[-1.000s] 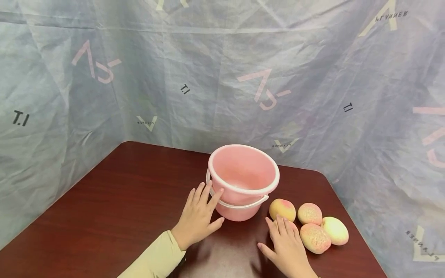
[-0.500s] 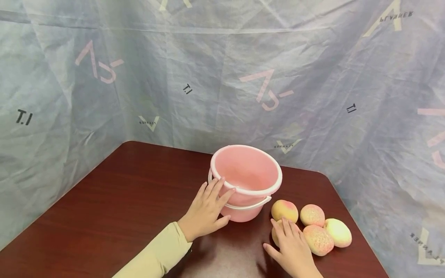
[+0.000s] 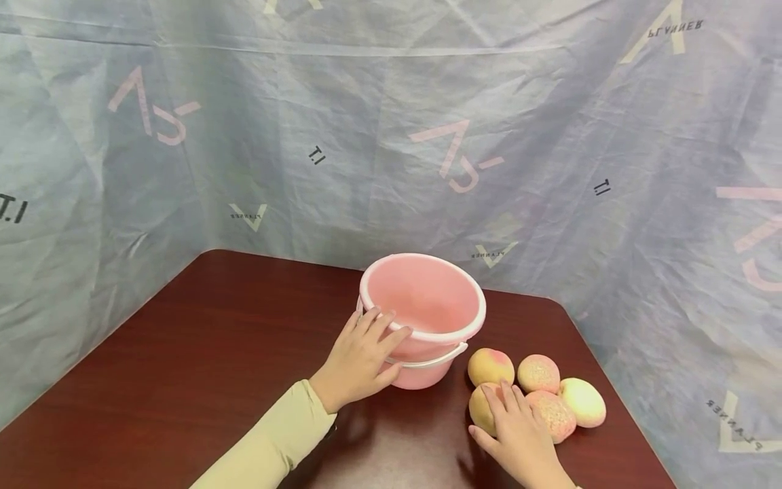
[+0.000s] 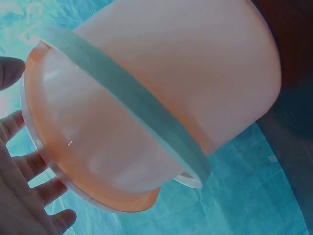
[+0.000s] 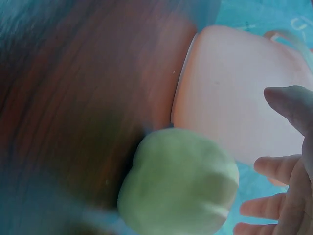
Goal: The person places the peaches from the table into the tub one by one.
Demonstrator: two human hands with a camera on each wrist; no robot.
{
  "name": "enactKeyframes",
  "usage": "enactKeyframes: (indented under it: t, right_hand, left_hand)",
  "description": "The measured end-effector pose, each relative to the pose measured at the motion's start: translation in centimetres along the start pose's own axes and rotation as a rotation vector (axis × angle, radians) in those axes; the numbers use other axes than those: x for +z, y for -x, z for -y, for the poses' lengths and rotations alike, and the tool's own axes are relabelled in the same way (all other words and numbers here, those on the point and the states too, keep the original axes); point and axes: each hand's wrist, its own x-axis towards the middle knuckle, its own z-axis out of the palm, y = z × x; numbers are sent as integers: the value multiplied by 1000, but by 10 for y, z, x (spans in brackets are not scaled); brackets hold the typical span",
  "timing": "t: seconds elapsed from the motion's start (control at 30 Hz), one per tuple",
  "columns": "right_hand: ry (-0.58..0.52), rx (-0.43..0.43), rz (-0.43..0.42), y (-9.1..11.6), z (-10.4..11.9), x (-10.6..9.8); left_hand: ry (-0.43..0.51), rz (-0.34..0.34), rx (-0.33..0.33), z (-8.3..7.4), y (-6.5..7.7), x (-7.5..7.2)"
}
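A pink bucket [image 3: 421, 373] with a white handle [image 3: 430, 362] stands upright on the table, and nothing shows inside the part of it I can see. My left hand [image 3: 354, 363] spreads its fingers against the near left of the bucket's rim; in the left wrist view the fingertips meet the rim, with the thumb apart. Several peaches lie to the right of the bucket. Over the nearest peach [image 3: 481, 411] and partly over the speckled peach [image 3: 557, 420] is my right hand [image 3: 519, 435]. Its fingers look spread in the right wrist view, beside the peach [image 5: 176, 186].
Farther back lie a yellow-pink peach [image 3: 491, 367], a pink speckled peach [image 3: 539, 373] and a pale yellow peach [image 3: 583, 403] near the right edge. The dark red-brown table [image 3: 214, 353] reaches a grey printed cloth [image 3: 342, 122] hung behind and at both sides.
My left hand has moved up and in to the bucket's rim. The right hand has shifted slightly right, uncovering more of the nearest peach. The bucket and peaches keep their places.
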Motion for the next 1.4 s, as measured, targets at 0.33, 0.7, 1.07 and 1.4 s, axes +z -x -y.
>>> enactKeyframes:
  t: [0.33,0.7,1.07,1.4]
  right_hand:
    - [16,14,79,-2,-13,2]
    - [45,10,78,-1,-18,4]
    - [-40,-62,-8,-14,-28,12]
    - [-72,-82,4,-20,-31,4]
  left_hand:
    - [-17,-16,33,0,-4,5]
    - [-42,11,43,1,-1,8]
    - [-35,-134,36,0,-12,6]
    - [-28,-150,34,-7,-16,3]
